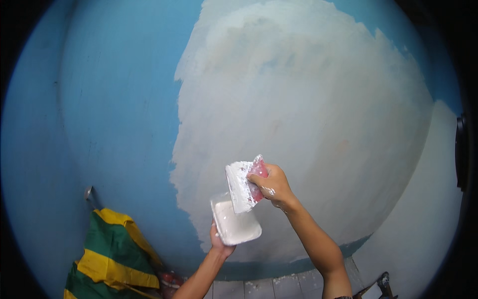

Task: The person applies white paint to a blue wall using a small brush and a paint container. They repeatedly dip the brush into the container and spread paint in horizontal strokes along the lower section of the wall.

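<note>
My right hand (274, 185) grips the red handle of a wide putty knife (239, 185), its blade thickly coated with white putty. The blade's lower corner overlaps the far side of a white plastic tub (244, 239) in this view; whether they touch I cannot tell. White putty (233, 220) covers the inside of the tub. From below and the left, my left hand (220, 237) holds the tub, most of its fingers hidden behind it. White smears mark my right hand near the thumb. Ahead stands a blue wall with a large whitish skim-coated patch (298, 112).
A green and yellow striped cloth (112, 248) hangs at the lower left, below a metal hook (88, 193). White spots dot the tiled floor (257, 287). A dark object (384, 282) sits at the lower right, and another dark thing (461, 153) is at the right edge.
</note>
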Motion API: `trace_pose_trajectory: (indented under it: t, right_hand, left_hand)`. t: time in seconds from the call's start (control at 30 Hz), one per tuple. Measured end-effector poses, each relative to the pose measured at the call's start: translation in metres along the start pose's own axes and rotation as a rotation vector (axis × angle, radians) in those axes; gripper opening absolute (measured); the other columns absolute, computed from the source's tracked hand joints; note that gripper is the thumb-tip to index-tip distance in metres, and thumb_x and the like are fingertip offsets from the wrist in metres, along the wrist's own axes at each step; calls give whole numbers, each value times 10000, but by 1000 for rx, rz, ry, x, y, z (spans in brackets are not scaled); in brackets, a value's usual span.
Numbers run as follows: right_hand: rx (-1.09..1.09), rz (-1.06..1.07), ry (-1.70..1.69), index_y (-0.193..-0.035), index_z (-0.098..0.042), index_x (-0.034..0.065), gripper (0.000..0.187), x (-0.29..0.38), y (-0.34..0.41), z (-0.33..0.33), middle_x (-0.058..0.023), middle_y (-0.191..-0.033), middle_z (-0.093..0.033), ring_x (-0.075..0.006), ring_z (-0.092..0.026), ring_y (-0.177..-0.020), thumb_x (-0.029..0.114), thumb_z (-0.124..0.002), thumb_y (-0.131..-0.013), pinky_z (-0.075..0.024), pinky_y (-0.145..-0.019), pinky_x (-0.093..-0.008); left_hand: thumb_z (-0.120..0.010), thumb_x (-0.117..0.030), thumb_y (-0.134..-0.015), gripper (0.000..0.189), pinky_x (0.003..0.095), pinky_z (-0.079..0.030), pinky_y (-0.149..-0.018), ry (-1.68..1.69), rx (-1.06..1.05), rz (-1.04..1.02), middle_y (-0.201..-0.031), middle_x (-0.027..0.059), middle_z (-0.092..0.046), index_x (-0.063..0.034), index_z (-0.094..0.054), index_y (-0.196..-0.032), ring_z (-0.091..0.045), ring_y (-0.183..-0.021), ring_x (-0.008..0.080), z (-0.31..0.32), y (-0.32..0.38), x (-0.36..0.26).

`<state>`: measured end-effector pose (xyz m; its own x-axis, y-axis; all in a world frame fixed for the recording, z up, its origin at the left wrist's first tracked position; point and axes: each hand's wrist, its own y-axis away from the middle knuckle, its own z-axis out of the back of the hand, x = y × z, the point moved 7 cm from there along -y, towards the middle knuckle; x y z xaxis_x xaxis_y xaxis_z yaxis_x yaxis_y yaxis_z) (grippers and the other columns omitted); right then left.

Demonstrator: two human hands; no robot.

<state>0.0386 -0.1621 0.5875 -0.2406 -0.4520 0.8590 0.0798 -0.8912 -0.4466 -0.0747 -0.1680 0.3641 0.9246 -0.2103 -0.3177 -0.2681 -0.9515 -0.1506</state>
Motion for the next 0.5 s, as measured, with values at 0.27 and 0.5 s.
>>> trace_pose_trajectory:
  t: [0.27, 0.5]
  right_hand:
    - [-5, 7, 354, -917, -587, -43, 238, -34, 37, -31, -195, -808, -641, -303, -627, -725, 120, -640, -752, -501, -712, -387]
    - [99, -13, 349, -941, -586, -69, 284, -76, 36, -47, -246, -861, -648, -375, -648, -806, 115, -631, -730, -508, -753, -415]
  left_hand:
    - [-304, -481, -1015, 522, 404, -492, -972, 13, -17, 16, -1271, 44, -602, -140, -501, -1358, -605, -1117, 228, -18, 11, 0]
    - [-310, -483, -1018, 505, 394, -492, -966, 6, -44, 19, -1235, 32, -611, -140, -528, -1318, -604, -1099, 214, -15, 10, 6]
